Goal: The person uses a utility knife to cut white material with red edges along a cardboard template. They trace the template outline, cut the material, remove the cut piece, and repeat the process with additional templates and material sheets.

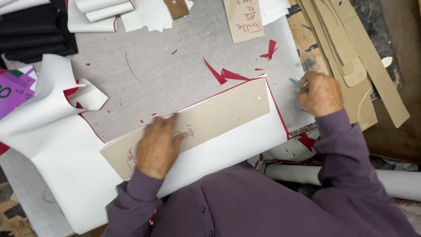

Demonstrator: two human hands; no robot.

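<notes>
Your cardboard template (210, 118) is a long tan strip lying flat on the white sheet (232, 151), its long axis running from lower left near your body up to the right, where the squared end with a small hole points toward the cutter. Your left hand (158, 147) lies palm down on the template's lower-left half, fingers spread and flat, pressing it to the sheet rather than gripping it. Your right hand (320, 93) sits just past the template's upper-right end, off the sheet's red-edged corner, fingers closed around a small teal-tipped cutter (297, 82) whose tip points left toward that corner. The sheet shows a red underside where it curls up at the left. It lies on a grey work surface (175, 70) strewn with red offcuts (226, 74). More cardboard patterns (351, 57) lie stacked to the right, white pieces (109, 13) at the top, and a white roll (298, 173) lies by your right sleeve.
</notes>
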